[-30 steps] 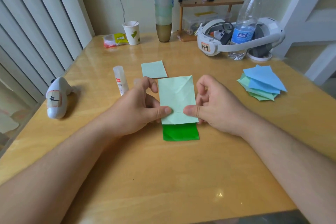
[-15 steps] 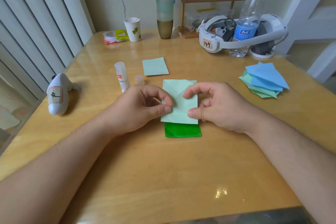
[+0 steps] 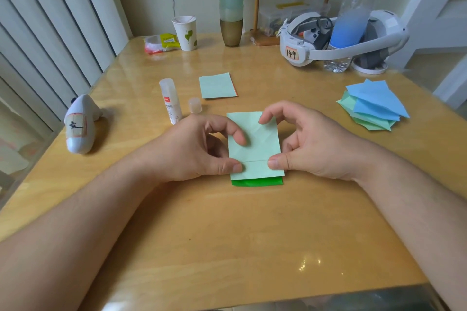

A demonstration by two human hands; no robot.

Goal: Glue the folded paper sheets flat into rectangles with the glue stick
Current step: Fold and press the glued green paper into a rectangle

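Note:
A pale green folded paper sheet (image 3: 255, 149) lies in the middle of the table, on top of a dark green sheet (image 3: 256, 182) whose near strip shows. My left hand (image 3: 199, 149) holds the pale sheet's left edge with thumb and curled index finger on top. My right hand (image 3: 310, 144) holds the right edge the same way, thumb at the flap line, index tip near the far edge. The uncapped glue stick (image 3: 170, 101) lies to the left, its cap (image 3: 194, 105) beside it. A glued pale green rectangle (image 3: 217, 85) lies farther back.
A stack of blue and green folded sheets (image 3: 374, 106) sits at the right. A white controller (image 3: 79, 125) lies near the left table edge. At the back stand a paper cup (image 3: 185, 33), a stack of cups (image 3: 231, 2), a headset (image 3: 341, 38) and a water bottle (image 3: 353, 15).
The pale green sheet's upper part was folded down and the sheet now lies flatter, covering more of the dark green one. Both index fingers came down onto its top.

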